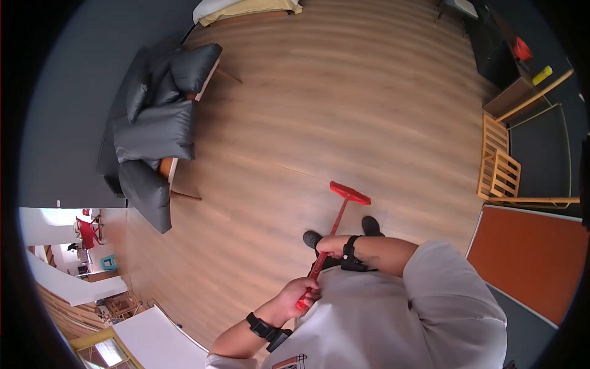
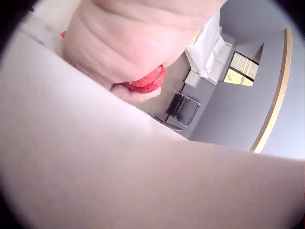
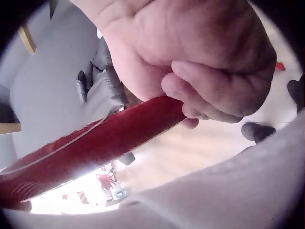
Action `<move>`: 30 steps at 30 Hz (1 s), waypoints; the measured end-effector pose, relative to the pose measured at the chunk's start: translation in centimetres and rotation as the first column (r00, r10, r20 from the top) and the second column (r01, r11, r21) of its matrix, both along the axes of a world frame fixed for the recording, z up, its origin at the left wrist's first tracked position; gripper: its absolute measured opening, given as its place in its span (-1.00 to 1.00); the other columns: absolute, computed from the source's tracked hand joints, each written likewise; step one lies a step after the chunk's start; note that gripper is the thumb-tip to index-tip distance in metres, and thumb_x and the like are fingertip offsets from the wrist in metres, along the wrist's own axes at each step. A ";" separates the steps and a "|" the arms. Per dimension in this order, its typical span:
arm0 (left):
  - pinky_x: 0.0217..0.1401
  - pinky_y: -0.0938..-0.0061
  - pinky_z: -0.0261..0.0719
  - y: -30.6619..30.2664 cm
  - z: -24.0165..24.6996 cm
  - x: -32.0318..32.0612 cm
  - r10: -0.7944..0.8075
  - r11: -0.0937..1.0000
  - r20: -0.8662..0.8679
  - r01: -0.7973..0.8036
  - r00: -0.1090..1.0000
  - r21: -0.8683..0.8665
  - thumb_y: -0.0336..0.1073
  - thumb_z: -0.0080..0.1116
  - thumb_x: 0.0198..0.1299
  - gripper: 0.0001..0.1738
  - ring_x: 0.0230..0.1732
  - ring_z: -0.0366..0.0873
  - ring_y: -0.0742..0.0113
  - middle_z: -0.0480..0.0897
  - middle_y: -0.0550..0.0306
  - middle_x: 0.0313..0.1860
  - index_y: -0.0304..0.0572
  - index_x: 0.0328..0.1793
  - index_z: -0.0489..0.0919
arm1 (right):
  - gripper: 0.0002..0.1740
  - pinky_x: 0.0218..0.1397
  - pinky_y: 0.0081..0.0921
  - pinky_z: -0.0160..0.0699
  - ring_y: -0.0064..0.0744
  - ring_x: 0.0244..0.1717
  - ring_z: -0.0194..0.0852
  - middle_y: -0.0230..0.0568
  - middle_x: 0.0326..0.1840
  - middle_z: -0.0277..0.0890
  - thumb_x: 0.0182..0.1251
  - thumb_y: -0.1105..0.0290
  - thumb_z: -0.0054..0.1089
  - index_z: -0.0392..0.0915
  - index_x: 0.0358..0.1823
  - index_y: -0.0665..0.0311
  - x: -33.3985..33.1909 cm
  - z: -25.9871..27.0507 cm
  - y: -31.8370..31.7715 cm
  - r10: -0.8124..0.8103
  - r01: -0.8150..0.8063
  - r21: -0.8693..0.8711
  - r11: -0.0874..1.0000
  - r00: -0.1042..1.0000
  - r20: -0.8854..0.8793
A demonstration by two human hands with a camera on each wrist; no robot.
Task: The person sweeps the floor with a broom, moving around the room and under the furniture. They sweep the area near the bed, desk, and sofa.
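Note:
A red broom (image 1: 339,218) slants down in front of the person, its wide red head (image 1: 350,193) at the wooden floor just beyond the feet. The left hand (image 1: 298,296) grips the top of the handle, close against the light shirt. In the left wrist view the red handle end (image 2: 151,81) pokes out of the curled left hand (image 2: 128,43). Lower on the shaft, the right hand (image 1: 332,246) holds it with wrapped fingers. The right wrist view shows the thick red handle (image 3: 105,140) running out of the right hand (image 3: 205,62).
Dark cushions (image 1: 157,129) lie on a sofa at the left. A wooden slatted frame (image 1: 493,157) and an orange board (image 1: 522,258) stand at the right. Black shoes (image 1: 312,238) are close behind the broom head. A white surface (image 1: 157,341) is at lower left.

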State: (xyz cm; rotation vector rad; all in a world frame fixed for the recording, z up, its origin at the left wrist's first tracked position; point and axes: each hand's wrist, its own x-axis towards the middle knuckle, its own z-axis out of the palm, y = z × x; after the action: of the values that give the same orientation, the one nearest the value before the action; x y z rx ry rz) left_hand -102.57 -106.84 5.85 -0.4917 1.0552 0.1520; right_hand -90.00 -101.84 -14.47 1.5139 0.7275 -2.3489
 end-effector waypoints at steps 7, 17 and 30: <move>-0.82 0.75 0.12 3.1 0.8 -6.1 -0.160 0.971 -0.007 0.159 0.987 0.181 -0.47 -0.09 0.00 -0.85 -0.74 0.16 0.55 0.24 0.28 -0.70 -0.16 -0.57 0.25 | -0.85 -0.79 -0.45 -0.14 -0.47 -0.84 0.04 -0.33 -0.85 0.13 -0.11 0.48 -0.07 0.31 -0.77 0.26 -4.3 4.0 2.6 -0.298 0.295 0.150 0.944 0.955 -0.001; -0.84 0.73 0.09 4.3 -5.1 -11.7 -0.171 0.963 -0.088 0.185 0.981 0.194 -0.43 -0.11 -0.02 -0.77 -0.81 0.10 0.55 0.18 0.31 -0.78 -0.13 -0.66 0.18 | -0.82 -0.73 -0.37 0.28 -0.33 -0.69 0.38 -0.16 -0.70 0.40 -0.11 0.43 -0.06 0.47 -0.71 0.34 -11.8 -8.5 7.1 0.307 -0.388 0.537 0.749 0.922 0.237; -0.81 0.73 0.12 3.3 -1.2 -20.8 -0.084 0.966 0.079 0.062 0.993 0.249 -0.43 -0.11 0.00 -0.84 -0.76 0.13 0.56 0.21 0.30 -0.73 -0.17 -0.59 0.24 | -0.84 -0.69 -0.35 0.23 -0.28 -0.67 0.38 -0.07 -0.72 0.37 -0.14 0.49 -0.10 0.46 -0.71 0.35 -18.8 -5.5 4.6 0.273 -0.257 0.656 0.709 0.959 0.080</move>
State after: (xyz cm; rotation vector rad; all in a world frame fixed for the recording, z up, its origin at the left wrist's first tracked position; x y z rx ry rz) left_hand -123.41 -103.52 4.61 -0.2321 0.9498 0.1917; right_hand -108.84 -97.26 -19.96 1.4675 1.8069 -1.9699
